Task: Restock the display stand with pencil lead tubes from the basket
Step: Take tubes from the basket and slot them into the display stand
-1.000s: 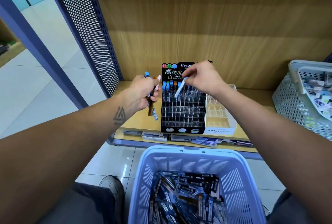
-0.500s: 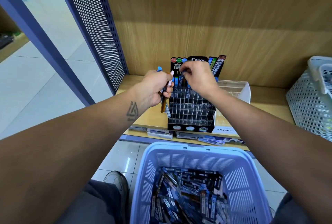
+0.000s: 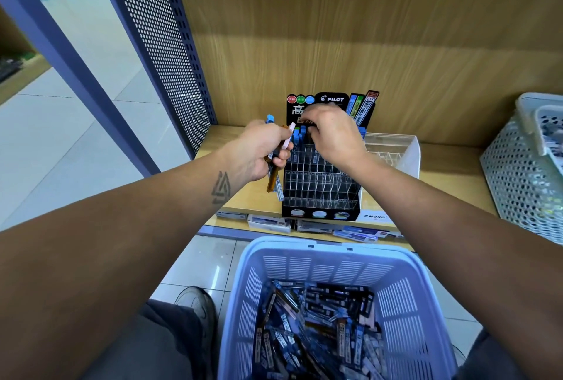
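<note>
Both hands (image 3: 332, 133) unmoved at display stand (image 3: 320, 188), one basket (image 3: 304, 261) below

My one camera sits on my head and looks forward and down with a wide angle, bending the edges. It faces the wooden shelf (image 3: 240, 197) and its back panel head-on, close enough that my forearms fill the lower corners. My left hand (image 3: 259, 151) and right hand (image 3: 332, 136) fall near the middle, at the display stand (image 3: 320, 191); the basket (image 3: 304, 261) sits nearest, at the bottom edge.
</note>
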Available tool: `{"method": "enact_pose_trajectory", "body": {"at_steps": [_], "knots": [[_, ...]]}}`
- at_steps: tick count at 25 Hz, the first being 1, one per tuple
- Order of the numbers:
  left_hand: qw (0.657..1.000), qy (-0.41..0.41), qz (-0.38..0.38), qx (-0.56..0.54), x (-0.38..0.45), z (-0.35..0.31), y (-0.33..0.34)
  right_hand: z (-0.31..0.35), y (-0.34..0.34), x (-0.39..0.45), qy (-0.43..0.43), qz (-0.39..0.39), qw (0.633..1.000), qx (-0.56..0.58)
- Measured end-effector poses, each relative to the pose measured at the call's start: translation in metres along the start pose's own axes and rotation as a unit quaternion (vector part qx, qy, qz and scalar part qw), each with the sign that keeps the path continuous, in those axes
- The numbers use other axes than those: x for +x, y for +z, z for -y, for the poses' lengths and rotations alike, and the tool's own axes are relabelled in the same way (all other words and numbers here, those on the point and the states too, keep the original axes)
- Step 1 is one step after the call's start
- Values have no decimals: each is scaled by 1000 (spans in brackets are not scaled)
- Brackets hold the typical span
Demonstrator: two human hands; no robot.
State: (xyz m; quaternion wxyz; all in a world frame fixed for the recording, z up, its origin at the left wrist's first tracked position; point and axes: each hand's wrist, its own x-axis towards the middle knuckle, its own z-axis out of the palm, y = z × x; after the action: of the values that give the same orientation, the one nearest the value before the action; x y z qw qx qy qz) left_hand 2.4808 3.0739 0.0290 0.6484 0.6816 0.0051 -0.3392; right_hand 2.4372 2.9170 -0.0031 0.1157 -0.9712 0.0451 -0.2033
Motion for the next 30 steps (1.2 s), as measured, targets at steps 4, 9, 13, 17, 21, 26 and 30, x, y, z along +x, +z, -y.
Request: {"method": "enact_pose_trajectory", "body": {"at_steps": [4, 9, 13, 17, 21, 26, 30], "knots": [[999, -7, 42, -10, -15, 6, 1, 7, -18, -15, 142, -16, 977, 159], [992, -2, 126, -30, -50, 17, 19, 39, -56, -59, 308, 97, 715, 620], [988, -10, 133, -81, -67, 33, 24, 37, -69, -87, 338, 84, 683, 642], [984, -32, 127, -119, -77, 61, 23, 33, -66, -103, 357, 70, 736, 571], [986, -4, 136, -93, -80, 71, 21, 33, -64, -107, 332, 66, 765, 548], [986, 28, 133, -98, -77, 77, 23, 23, -69, -114, 302, 88, 709, 632], [985, 22, 143, -98, -78, 83, 30, 20, -72, -124, 314, 92, 713, 620]]}}
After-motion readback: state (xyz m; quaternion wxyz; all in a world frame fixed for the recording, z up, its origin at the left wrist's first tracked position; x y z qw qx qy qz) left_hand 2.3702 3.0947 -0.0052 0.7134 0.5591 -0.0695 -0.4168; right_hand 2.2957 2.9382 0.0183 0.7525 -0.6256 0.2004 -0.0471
